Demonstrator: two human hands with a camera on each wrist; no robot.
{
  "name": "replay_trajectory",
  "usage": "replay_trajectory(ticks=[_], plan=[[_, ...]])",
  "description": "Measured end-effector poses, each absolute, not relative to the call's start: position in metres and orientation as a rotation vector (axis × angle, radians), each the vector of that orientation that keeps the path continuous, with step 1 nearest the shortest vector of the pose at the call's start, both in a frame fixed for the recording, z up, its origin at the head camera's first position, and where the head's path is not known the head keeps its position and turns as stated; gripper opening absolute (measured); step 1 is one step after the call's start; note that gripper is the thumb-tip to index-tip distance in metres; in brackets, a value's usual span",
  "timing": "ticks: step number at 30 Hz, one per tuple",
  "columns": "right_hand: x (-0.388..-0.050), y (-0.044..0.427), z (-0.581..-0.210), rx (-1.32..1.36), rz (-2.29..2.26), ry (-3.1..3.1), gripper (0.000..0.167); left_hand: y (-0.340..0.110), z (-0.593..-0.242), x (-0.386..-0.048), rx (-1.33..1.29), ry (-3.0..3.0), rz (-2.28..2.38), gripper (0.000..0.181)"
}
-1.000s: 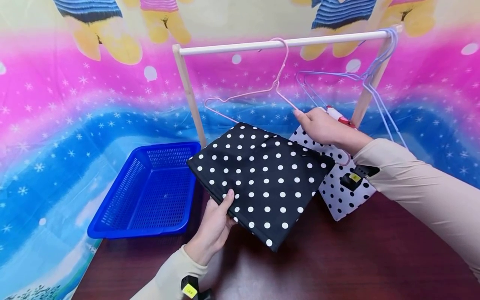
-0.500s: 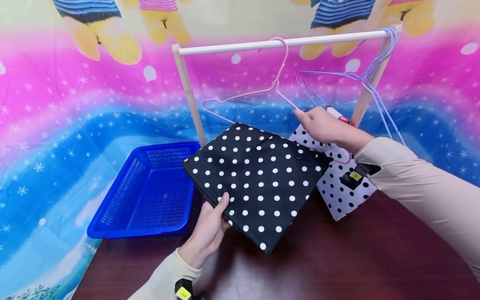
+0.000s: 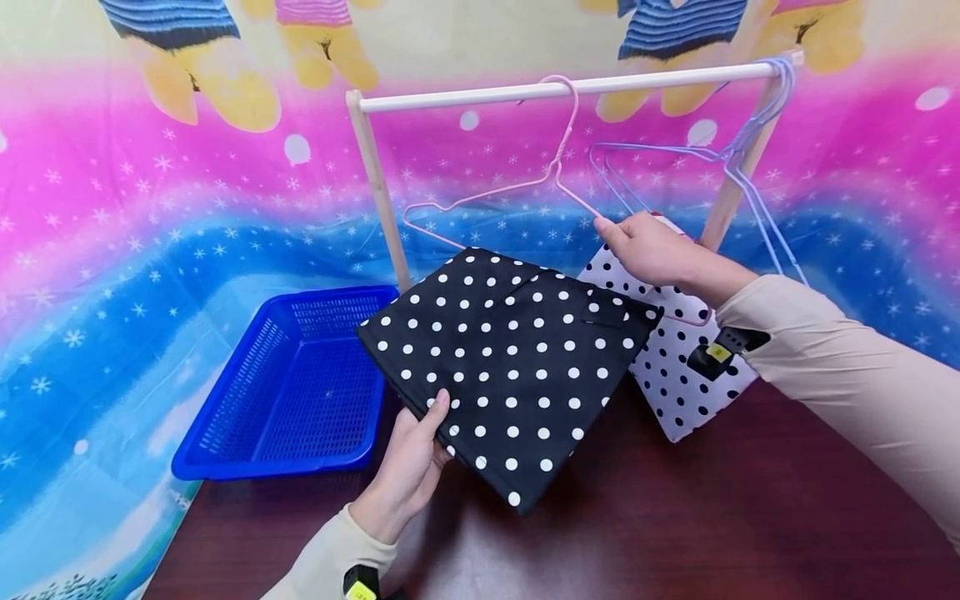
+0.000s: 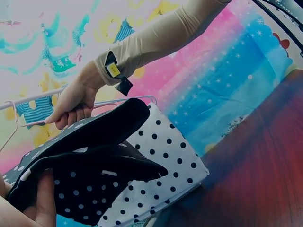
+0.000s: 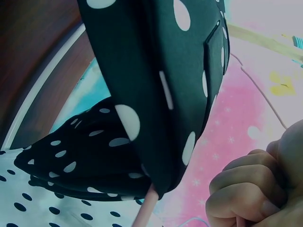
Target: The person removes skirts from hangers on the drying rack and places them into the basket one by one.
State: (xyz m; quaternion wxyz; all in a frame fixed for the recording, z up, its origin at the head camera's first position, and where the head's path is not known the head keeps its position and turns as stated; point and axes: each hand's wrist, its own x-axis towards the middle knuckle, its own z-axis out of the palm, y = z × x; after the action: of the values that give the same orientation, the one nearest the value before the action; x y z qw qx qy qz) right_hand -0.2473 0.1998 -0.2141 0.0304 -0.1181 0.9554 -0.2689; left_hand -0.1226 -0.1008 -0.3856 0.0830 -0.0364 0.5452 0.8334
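Note:
A black cloth [image 3: 495, 358] with white dots is folded over the lower bar of a pink wire hanger [image 3: 502, 190], whose hook sits on the rack's rod. My left hand [image 3: 405, 471] pinches the cloth's lower left edge, thumb on top and fingers beneath. In the left wrist view the folded layers gape apart beside those fingers [image 4: 46, 201]. With curled fingers my right hand [image 3: 651, 250] grips the hanger's right arm; the right wrist view shows this fist [image 5: 251, 184] beside the cloth. Behind hangs a white cloth [image 3: 678, 392] with black dots, partly covered by the black one.
A wooden rack [image 3: 378, 192] with a white rod [image 3: 465, 96] stands at the back. Several lilac hangers [image 3: 738, 150] hang at its right end. A blue plastic basket [image 3: 315, 400] sits left on the dark red table [image 3: 637, 533]. A printed backdrop [image 3: 225, 192] surrounds the table.
My left hand has drawn the black cloth a little left and down, and more of its right side shows. The right hand keeps hold of the hanger, nearly still.

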Motion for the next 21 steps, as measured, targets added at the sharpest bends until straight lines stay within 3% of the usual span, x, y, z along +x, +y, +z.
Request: replay_trajectory(ticks=[21], plan=[[-0.251,0.199,-0.216,-0.266,-1.124,2.681,0.059,-0.112,-0.393,-0.119,-0.135,1.620,2.493,0.027]])
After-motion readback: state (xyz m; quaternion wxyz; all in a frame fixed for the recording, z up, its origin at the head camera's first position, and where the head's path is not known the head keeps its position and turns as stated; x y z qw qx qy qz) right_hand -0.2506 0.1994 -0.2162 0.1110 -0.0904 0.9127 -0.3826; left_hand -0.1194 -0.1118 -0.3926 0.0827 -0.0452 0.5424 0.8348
